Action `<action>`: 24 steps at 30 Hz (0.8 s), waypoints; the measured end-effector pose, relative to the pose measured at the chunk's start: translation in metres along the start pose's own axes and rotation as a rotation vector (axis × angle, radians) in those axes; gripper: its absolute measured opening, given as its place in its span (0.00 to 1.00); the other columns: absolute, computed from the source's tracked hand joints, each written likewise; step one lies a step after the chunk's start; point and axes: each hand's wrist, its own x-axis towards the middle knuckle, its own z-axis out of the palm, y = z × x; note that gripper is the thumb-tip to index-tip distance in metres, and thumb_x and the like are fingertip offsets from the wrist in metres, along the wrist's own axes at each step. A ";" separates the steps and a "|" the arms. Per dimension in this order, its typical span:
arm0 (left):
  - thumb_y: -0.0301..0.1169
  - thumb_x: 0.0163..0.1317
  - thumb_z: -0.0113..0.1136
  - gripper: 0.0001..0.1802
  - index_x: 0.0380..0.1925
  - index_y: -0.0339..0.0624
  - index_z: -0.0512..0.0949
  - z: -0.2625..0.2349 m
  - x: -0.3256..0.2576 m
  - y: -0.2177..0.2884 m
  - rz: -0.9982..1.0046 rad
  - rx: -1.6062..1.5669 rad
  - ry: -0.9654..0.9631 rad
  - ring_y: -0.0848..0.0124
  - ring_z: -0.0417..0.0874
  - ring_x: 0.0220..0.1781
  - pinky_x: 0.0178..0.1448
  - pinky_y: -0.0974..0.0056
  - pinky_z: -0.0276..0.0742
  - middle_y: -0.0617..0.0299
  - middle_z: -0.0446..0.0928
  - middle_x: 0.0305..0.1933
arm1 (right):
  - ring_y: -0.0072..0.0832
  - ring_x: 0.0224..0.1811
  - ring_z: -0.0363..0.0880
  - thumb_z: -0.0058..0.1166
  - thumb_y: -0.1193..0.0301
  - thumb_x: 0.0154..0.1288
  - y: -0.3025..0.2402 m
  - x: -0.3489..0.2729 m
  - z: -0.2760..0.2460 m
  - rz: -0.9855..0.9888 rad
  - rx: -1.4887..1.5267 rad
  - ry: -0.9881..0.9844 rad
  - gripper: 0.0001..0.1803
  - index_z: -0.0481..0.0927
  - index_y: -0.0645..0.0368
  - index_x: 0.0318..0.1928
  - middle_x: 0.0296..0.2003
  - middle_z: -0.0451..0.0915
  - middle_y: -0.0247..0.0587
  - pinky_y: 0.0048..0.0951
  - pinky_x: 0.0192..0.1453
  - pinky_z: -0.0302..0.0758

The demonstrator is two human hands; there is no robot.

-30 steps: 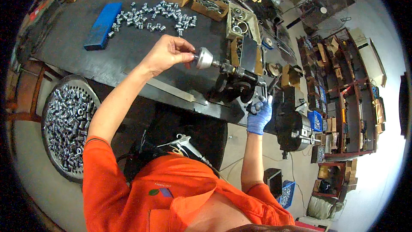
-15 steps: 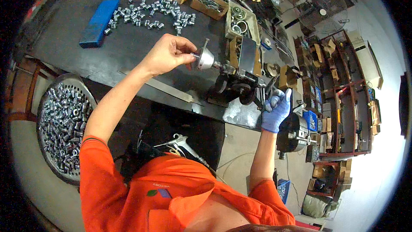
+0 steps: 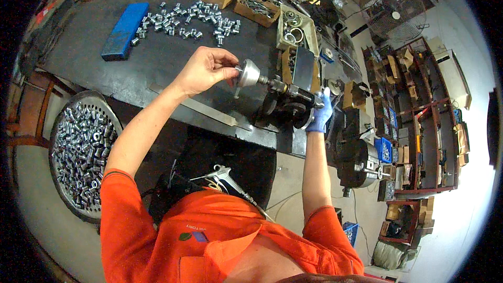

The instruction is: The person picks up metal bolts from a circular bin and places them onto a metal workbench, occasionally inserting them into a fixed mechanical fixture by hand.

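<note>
Chuck (image 3: 250, 73) axis lies level, nose toward the left hand (image 3: 205, 69) gripping it.

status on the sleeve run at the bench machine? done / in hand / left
Done, at a guess: the loose metal sleeves spread on the dark bench. In hand: the left hand is at the silver chuck of the small machine, fingertips at its face, while the gloved right hand rests on the machine's far end. Left, apparently: the round tray heaped with sleeves. I cannot tell which pile is finished.
</note>
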 end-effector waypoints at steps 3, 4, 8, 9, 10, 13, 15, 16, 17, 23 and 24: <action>0.20 0.54 0.59 0.11 0.38 0.29 0.75 -0.001 0.001 0.002 -0.047 0.069 -0.011 0.74 0.79 0.34 0.38 0.69 0.77 0.59 0.78 0.33 | 0.22 0.17 0.69 0.43 0.53 0.66 0.008 -0.052 -0.013 0.006 0.168 -0.050 0.20 0.76 0.58 0.31 0.17 0.72 0.31 0.25 0.21 0.68; 0.20 0.54 0.58 0.09 0.36 0.30 0.75 0.001 0.002 0.000 -0.032 0.053 0.000 0.75 0.79 0.32 0.36 0.70 0.77 0.59 0.78 0.31 | 0.22 0.16 0.68 0.42 0.53 0.66 0.002 -0.070 -0.019 0.023 0.200 -0.082 0.21 0.77 0.59 0.32 0.16 0.71 0.31 0.25 0.20 0.68; 0.23 0.56 0.57 0.05 0.31 0.32 0.75 0.008 -0.001 -0.005 -0.021 0.007 0.041 0.77 0.77 0.25 0.29 0.72 0.74 0.60 0.77 0.27 | 0.16 0.07 0.51 0.44 0.50 0.64 -0.034 -0.115 -0.017 0.017 0.231 -0.126 0.24 0.75 0.59 0.25 0.08 0.56 0.25 0.20 0.09 0.48; 0.23 0.57 0.57 0.04 0.30 0.32 0.75 0.008 -0.002 -0.006 -0.028 0.000 0.050 0.78 0.76 0.24 0.28 0.73 0.74 0.61 0.77 0.26 | 0.16 0.08 0.51 0.43 0.50 0.64 -0.044 -0.120 -0.016 0.007 0.193 -0.130 0.24 0.74 0.61 0.29 0.09 0.57 0.25 0.19 0.09 0.51; 0.24 0.57 0.56 0.04 0.29 0.33 0.75 0.009 -0.002 -0.006 -0.034 -0.015 0.063 0.78 0.75 0.23 0.27 0.73 0.73 0.62 0.76 0.26 | 0.15 0.08 0.50 0.44 0.49 0.64 -0.053 -0.124 -0.008 -0.012 0.183 -0.083 0.25 0.74 0.61 0.29 0.09 0.56 0.25 0.19 0.10 0.49; 0.27 0.59 0.55 0.05 0.28 0.36 0.74 0.015 -0.004 -0.006 -0.063 -0.017 0.109 0.79 0.73 0.23 0.25 0.74 0.71 0.64 0.75 0.25 | 0.14 0.08 0.48 0.45 0.48 0.62 -0.071 -0.126 0.007 -0.094 0.175 -0.047 0.25 0.74 0.60 0.29 0.09 0.55 0.24 0.18 0.10 0.45; 0.29 0.61 0.53 0.07 0.29 0.37 0.73 0.018 -0.005 -0.005 -0.083 0.034 0.140 0.79 0.73 0.26 0.26 0.74 0.71 0.65 0.75 0.26 | 0.13 0.08 0.48 0.45 0.49 0.63 -0.081 -0.119 0.016 -0.204 0.141 -0.061 0.25 0.74 0.60 0.28 0.09 0.54 0.23 0.18 0.10 0.46; 0.30 0.61 0.53 0.07 0.29 0.38 0.73 0.019 -0.005 -0.004 -0.098 0.039 0.138 0.79 0.73 0.26 0.26 0.74 0.70 0.65 0.74 0.26 | 0.13 0.09 0.47 0.44 0.49 0.64 -0.084 -0.114 0.019 -0.202 0.170 -0.075 0.24 0.74 0.60 0.28 0.09 0.54 0.23 0.17 0.10 0.46; 0.30 0.62 0.52 0.07 0.29 0.38 0.73 0.019 -0.005 -0.002 -0.105 0.040 0.141 0.79 0.73 0.26 0.26 0.74 0.70 0.65 0.74 0.26 | 0.13 0.09 0.47 0.44 0.50 0.64 -0.088 -0.108 0.021 -0.206 0.196 -0.097 0.24 0.74 0.60 0.28 0.10 0.54 0.24 0.17 0.10 0.46; 0.31 0.64 0.49 0.08 0.31 0.37 0.73 0.014 -0.003 -0.001 -0.056 0.037 0.080 0.79 0.73 0.26 0.27 0.72 0.71 0.64 0.74 0.27 | 0.13 0.09 0.48 0.42 0.53 0.66 -0.087 -0.101 0.016 -0.236 0.262 -0.169 0.23 0.76 0.60 0.28 0.10 0.59 0.26 0.17 0.09 0.47; 0.31 0.64 0.49 0.09 0.31 0.36 0.73 0.015 -0.003 -0.001 -0.052 0.036 0.074 0.79 0.73 0.26 0.28 0.72 0.71 0.64 0.74 0.27 | 0.13 0.09 0.48 0.42 0.53 0.66 -0.087 -0.100 0.014 -0.238 0.273 -0.188 0.23 0.76 0.60 0.28 0.10 0.59 0.26 0.17 0.09 0.47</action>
